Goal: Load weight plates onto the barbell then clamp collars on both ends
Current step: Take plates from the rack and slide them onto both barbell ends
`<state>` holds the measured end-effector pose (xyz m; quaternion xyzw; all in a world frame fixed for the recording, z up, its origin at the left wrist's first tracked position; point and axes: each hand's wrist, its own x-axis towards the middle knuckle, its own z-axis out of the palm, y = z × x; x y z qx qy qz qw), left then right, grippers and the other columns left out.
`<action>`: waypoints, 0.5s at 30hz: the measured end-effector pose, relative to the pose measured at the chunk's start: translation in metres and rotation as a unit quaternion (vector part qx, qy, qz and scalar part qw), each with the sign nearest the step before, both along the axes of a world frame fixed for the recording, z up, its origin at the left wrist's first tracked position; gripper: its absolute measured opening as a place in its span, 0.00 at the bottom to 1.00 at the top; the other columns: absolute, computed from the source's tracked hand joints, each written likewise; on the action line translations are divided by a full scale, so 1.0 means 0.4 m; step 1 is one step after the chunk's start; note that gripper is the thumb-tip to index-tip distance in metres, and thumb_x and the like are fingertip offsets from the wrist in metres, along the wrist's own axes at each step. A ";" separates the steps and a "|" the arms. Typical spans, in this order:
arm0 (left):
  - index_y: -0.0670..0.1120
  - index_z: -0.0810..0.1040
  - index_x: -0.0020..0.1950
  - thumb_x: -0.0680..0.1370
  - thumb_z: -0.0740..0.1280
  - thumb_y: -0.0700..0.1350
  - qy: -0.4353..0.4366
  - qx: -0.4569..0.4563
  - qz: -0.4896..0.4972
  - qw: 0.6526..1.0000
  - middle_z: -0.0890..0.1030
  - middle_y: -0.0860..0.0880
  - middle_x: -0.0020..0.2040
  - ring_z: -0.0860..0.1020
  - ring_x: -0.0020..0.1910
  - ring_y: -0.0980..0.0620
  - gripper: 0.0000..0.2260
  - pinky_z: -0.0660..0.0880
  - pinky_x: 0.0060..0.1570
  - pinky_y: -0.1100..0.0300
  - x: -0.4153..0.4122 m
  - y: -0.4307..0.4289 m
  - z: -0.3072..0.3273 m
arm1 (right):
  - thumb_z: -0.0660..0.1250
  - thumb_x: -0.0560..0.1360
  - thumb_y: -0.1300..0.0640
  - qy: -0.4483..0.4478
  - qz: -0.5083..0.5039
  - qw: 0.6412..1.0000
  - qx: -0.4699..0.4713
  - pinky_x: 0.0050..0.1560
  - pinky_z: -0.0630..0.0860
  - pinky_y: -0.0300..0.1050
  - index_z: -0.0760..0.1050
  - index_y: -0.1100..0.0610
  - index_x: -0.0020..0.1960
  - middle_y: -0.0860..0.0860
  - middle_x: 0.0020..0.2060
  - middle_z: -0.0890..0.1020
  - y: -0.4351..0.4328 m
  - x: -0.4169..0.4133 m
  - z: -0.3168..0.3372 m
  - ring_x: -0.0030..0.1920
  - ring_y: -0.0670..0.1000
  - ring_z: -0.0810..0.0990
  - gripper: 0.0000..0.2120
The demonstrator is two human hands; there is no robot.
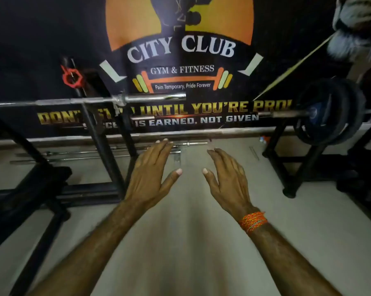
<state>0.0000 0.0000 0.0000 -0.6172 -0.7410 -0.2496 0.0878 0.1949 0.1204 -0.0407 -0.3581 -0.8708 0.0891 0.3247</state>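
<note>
Dark gym banner (180, 48) cloth filled the wall behind the equipment in the head view, above a pale floor (191, 242). A black rack (99, 146) carried the barbell (154, 96), whose long axis ran side to side across the view, nearly level, with its bare chrome sleeve ending toward the right. Well off to the right, dark weight plates (329, 112) sat upright on another bar, faces turned left and right. A red collar (72, 77) hung on a thin post up at the left, apart from the barbell's sleeve. Spare bars (73, 153) lay on the floor behind the rack.

The person's left hand (150, 167) and right hand (227, 174) hovered palm down over the floor, fingers straight and spread, holding nothing. A thread wristband (253, 221) circled the right wrist.

Loading seemed not yet begun on the near sleeve. To do it well, a plate would likely need gripping at both edges, its hole lined up with the sleeve's axis, then sliding straight on to the shoulder before the collar followed.
</note>
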 end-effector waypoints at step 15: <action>0.48 0.63 0.79 0.81 0.54 0.67 -0.086 -0.067 -0.021 0.994 0.67 0.46 0.79 0.64 0.78 0.46 0.32 0.66 0.73 0.40 -0.190 0.809 -0.313 | 0.46 0.81 0.35 -0.104 -0.068 0.988 -0.095 0.69 0.70 0.57 0.65 0.49 0.77 0.53 0.75 0.70 0.735 -0.161 -0.191 0.73 0.55 0.71 0.31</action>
